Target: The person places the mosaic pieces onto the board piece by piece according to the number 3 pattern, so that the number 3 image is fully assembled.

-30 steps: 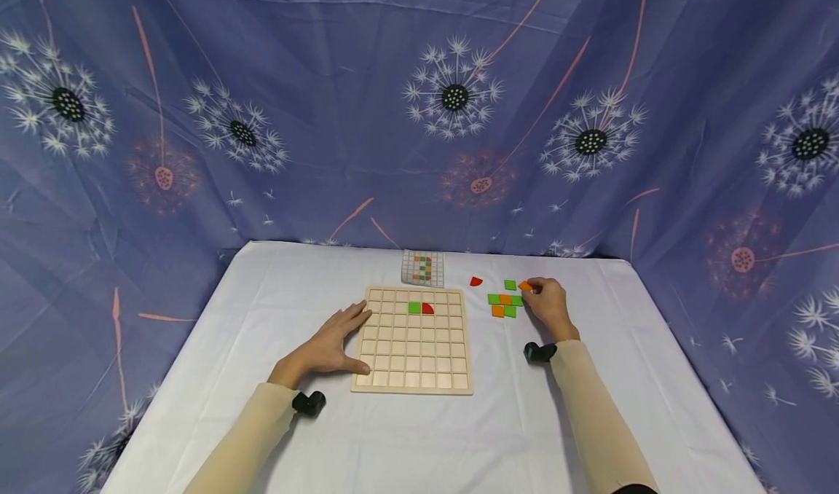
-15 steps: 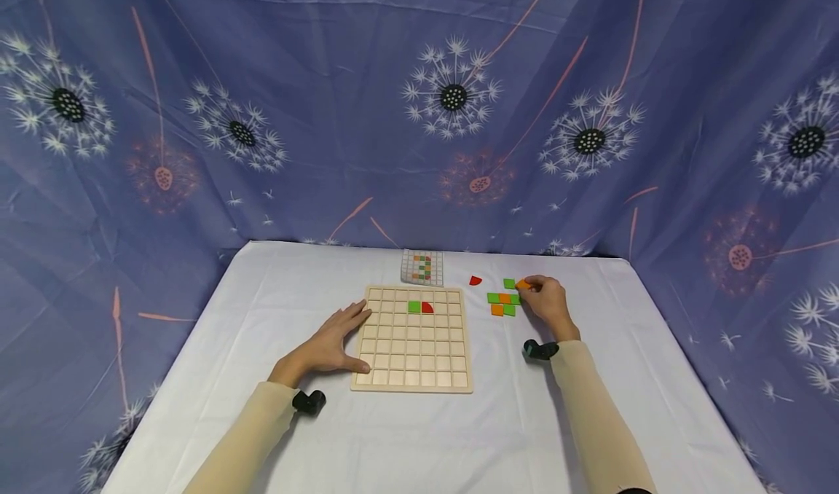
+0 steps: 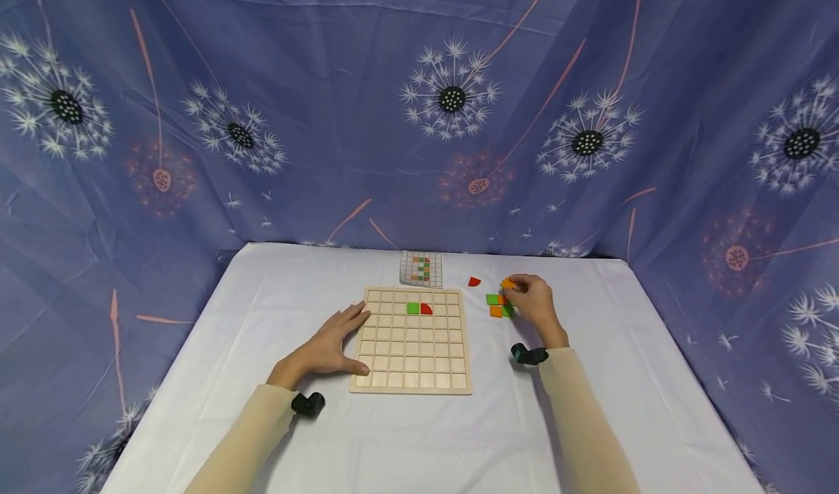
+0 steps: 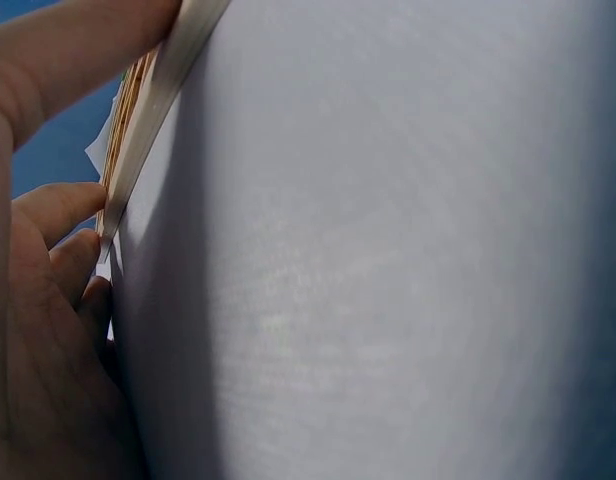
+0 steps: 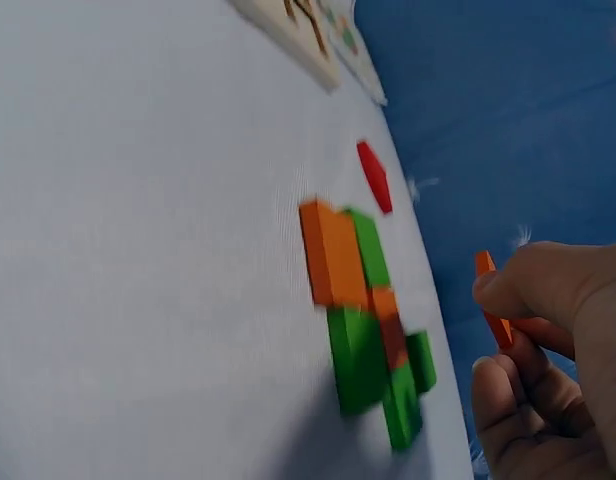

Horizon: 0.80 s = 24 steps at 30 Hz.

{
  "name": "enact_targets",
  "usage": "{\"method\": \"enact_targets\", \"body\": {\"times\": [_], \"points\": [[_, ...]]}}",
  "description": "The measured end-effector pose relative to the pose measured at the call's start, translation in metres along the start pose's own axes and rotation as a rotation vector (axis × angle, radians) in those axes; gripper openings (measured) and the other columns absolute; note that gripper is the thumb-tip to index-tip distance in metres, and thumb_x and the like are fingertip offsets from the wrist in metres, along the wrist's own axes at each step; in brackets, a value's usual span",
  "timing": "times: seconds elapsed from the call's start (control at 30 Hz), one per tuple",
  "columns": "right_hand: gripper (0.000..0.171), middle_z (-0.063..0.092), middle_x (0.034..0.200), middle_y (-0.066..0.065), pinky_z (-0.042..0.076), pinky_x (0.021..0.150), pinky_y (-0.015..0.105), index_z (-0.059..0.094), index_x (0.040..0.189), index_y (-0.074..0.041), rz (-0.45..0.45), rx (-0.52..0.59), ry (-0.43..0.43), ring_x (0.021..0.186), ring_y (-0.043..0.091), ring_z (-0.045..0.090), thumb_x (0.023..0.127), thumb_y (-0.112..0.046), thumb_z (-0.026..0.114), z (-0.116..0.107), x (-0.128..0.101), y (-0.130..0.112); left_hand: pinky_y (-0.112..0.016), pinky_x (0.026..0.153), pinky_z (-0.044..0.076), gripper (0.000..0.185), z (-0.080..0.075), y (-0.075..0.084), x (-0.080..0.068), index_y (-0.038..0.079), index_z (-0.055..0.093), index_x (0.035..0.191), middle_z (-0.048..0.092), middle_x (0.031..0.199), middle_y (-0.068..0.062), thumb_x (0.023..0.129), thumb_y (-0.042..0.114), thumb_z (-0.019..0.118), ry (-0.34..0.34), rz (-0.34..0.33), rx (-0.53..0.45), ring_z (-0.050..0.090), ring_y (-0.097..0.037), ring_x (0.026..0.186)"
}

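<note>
Right hand [image 3: 534, 303] pinched an orange tile [image 3: 507, 283] between thumb and fingertips, lifted just above the loose pile of green and orange tiles [image 3: 499, 304] on the white tablecloth [image 3: 419, 436]. Left hand [image 3: 328, 347] lay flat, fingers straight, against the left edge of the wooden grid board [image 3: 414, 339] (one green tile [image 3: 413, 308] and one red quarter-round piece [image 3: 427, 309] seated).

White tabletop [image 3: 197, 377]
Grid board [image 3: 413, 377] mid-table; card [image 3: 422, 268] at far edge; loose tiles [image 3: 496, 304] and a red piece [image 3: 474, 282] right.
</note>
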State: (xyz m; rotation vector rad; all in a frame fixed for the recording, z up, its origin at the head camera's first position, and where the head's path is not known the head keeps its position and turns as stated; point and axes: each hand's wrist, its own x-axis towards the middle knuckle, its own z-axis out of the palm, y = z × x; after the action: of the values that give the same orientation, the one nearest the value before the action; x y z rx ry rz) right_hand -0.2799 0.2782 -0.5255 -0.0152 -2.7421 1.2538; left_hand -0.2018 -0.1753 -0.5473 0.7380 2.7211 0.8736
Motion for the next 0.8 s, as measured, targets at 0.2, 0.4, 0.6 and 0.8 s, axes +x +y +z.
{"method": "enact_targets", "body": {"times": [0.2,0.4,0.6,0.8], "points": [[0.037,0.065,0.119,0.024,0.057,0.088,0.047,0.070,0.127,0.002,-0.014,0.033,-0.012,0.104,0.035,0.063,0.094,-0.014,0.072,0.014,-0.005,-0.016,-0.065,0.127,0.016,0.121,-0.001,0.000,-0.001,0.005,0.034,0.160,0.021,0.171,-0.018,0.067,0.061,0.089,0.003,-0.002,-0.001,0.018,-0.048,0.156],[0.035,0.065,0.120,0.024,0.059,0.090,0.047,0.070,0.126,0.003,-0.060,0.069,-0.010,0.104,0.035,0.065,0.093,-0.009,0.074,0.030,-0.012,-0.026,-0.063,0.127,0.016,0.122,0.000,0.000,0.001,0.004,0.034,0.160,0.021,0.171,-0.018,0.068,0.061,0.088,0.001,-0.005,0.002,0.019,-0.047,0.156],[0.033,0.066,0.119,0.022,0.060,0.090,0.046,0.072,0.123,0.003,-0.140,0.105,-0.023,0.103,0.035,0.068,0.090,-0.004,0.076,0.045,-0.022,-0.038,-0.063,0.127,0.015,0.122,0.001,-0.001,0.002,0.003,0.034,0.160,0.021,0.170,-0.019,0.068,0.062,0.088,0.004,0.003,0.014,0.019,-0.047,0.156],[0.032,0.067,0.118,0.020,0.061,0.088,0.044,0.073,0.120,0.001,-0.181,0.094,-0.079,0.101,0.035,0.069,0.089,-0.004,0.076,0.060,-0.028,-0.049,-0.063,0.127,0.016,0.122,0.001,0.000,0.002,0.003,0.035,0.160,0.022,0.170,-0.019,0.067,0.061,0.089,0.004,0.000,0.001,0.020,-0.047,0.156]]}}
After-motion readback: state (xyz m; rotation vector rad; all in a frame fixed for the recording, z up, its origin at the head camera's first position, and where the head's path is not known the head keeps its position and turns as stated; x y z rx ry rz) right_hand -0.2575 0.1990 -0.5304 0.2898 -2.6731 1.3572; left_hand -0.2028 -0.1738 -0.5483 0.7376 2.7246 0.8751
